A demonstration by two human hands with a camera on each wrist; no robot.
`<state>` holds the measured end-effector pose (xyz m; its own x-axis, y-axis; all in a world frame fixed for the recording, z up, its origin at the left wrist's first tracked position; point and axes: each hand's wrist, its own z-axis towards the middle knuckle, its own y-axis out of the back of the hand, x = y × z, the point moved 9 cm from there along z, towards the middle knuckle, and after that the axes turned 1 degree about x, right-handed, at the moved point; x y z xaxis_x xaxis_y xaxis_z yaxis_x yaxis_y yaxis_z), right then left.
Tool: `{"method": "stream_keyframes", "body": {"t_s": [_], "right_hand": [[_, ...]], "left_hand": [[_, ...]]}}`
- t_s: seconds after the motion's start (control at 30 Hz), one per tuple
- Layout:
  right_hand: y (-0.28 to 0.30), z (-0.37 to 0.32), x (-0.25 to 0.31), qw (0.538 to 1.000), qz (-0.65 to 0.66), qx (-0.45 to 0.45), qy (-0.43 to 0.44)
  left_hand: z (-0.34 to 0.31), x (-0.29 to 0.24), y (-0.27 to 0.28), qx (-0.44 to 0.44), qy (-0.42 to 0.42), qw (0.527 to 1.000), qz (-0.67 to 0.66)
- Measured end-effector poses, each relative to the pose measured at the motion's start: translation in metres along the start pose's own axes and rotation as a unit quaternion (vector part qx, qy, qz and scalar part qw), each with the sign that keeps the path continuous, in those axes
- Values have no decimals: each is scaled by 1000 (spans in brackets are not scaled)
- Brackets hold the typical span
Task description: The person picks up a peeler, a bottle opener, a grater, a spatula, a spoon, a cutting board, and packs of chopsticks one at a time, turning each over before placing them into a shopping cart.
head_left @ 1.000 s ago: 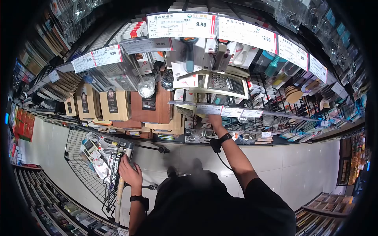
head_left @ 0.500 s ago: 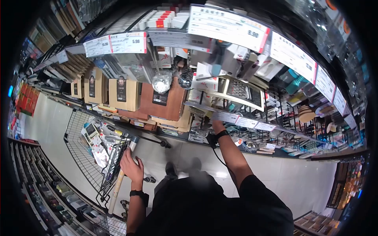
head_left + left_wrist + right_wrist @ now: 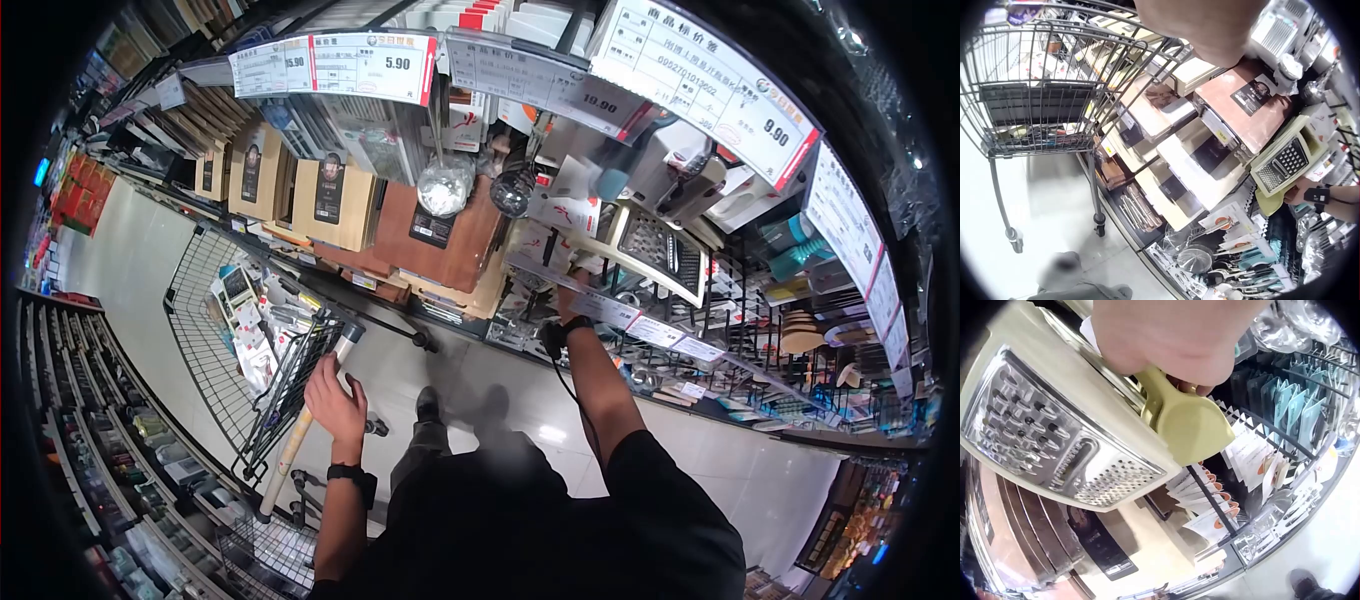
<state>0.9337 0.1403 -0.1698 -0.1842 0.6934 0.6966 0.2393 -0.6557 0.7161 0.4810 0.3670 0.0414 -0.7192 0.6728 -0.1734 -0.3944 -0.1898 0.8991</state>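
My right hand (image 3: 1179,337) reaches in beneath the lower price strip and holds a yellow-green plastic scoop-like utensil (image 3: 1194,428) by its narrow handle, with fingertips showing behind it. Right beside it hangs a cream-framed metal grater (image 3: 1054,431), also seen in the head view (image 3: 660,245). From above, the price strip partly hides this hand. My left hand (image 3: 335,400) rests over the handle bar (image 3: 295,440) of a wire shopping cart (image 3: 215,340), its fingers loosely extended and thumb apart.
Wooden cutting boards (image 3: 440,235) stand left of the grater. Price strips (image 3: 690,90) jut out along the upper shelf. Racks of hanging packaged utensils (image 3: 1291,400) lie to the right. Packaged goods (image 3: 250,335) fill part of the cart. Another shelf (image 3: 100,400) runs along the left.
The head view has turned, so the shelf looks tilted and shifted to the right. My right hand stays beside the grater, and my left hand remains at the cart handle.
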Motion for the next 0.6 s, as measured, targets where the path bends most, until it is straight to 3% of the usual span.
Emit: {"method": "stream_keyframes", "body": {"t_s": [0.2, 0.6], "right_hand": [[-25, 16, -18, 997, -11, -64, 42], [-10, -25, -46, 962, -15, -231, 147]], "left_hand": [[-3, 0, -3, -24, -6, 1000, 13], [-6, 1, -3, -22, -16, 1000, 9]]}}
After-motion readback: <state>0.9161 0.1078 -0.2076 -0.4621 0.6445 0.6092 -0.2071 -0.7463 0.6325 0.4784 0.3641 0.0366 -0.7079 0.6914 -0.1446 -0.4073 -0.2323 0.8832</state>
